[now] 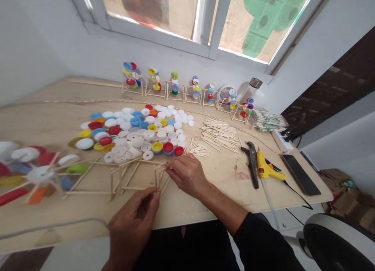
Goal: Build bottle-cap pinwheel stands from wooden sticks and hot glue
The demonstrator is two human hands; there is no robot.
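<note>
My left hand (136, 214) is low at the table's front edge, thumb and fingers pinched on a near corner post of a small wooden stick frame (132, 174). My right hand (187, 173) reaches in from the right, its fingertips pressed together at the frame's upper right corner, on a thin wooden stick (159, 166). The fingers partly hide that joint. Left of this frame stands another stick frame (88, 192). Bottle caps (134, 142) in white, red, blue and yellow lie piled just behind, and short cut sticks (199, 149) lie beyond my right hand.
Several stick-and-cap wheels (175, 87) stand along the back; a blurred larger one (41, 175) is at far left. Long sticks (219, 134) lie behind my right hand. Black-handled cutters (252, 165), a yellow glue gun (265, 167) and a phone (301, 174) are on the right.
</note>
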